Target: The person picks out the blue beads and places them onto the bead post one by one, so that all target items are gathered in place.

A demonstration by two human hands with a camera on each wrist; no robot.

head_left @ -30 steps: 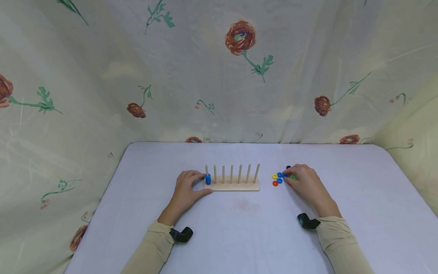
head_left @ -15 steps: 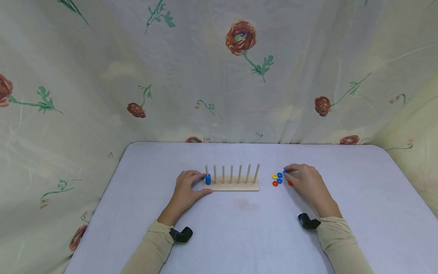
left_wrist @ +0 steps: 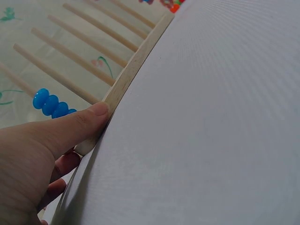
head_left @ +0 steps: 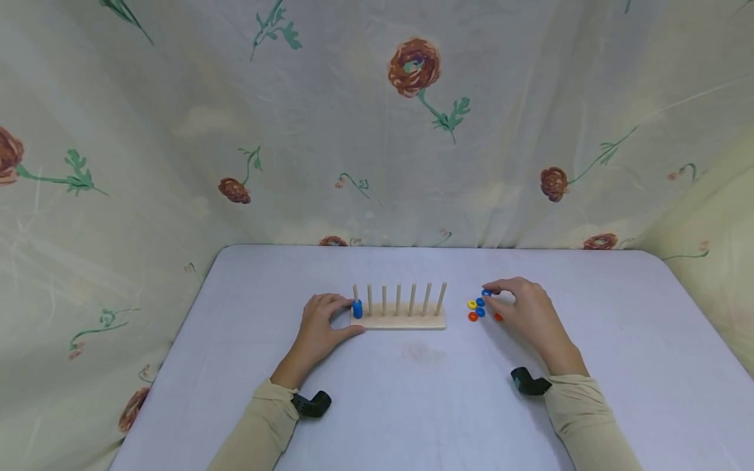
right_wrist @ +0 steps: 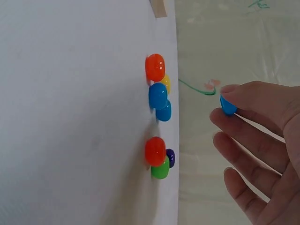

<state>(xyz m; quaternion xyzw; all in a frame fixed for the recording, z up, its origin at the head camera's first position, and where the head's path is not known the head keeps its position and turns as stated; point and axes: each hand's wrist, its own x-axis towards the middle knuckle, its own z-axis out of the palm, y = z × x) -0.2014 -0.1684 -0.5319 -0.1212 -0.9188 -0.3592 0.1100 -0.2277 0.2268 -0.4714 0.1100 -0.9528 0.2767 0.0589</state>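
Observation:
A wooden peg rack (head_left: 398, 322) with a row of upright pegs stands mid-table. Several blue rings (left_wrist: 48, 103) are stacked on its leftmost peg. My left hand (head_left: 321, 325) grips the left end of the rack's base, its thumb (left_wrist: 89, 119) on the front edge. To the right, my right hand (head_left: 530, 317) pinches one blue ring (right_wrist: 228, 105) between thumb and fingertip, raised off the table. Below it lie loose rings: red (right_wrist: 155, 68), yellow (head_left: 472, 305), blue (right_wrist: 158, 96), another red (right_wrist: 155, 151), green (right_wrist: 160, 168) and dark purple (right_wrist: 171, 158).
A white cloth covers the table (head_left: 406, 405). Behind it hangs a flowered curtain (head_left: 330, 118). A black camera mount (head_left: 312, 404) sits at my left wrist and another mount (head_left: 530, 381) at my right.
My right hand has picked a blue ring from the loose group and raised it, shifting slightly left. The left hand and the rack have stayed in place.

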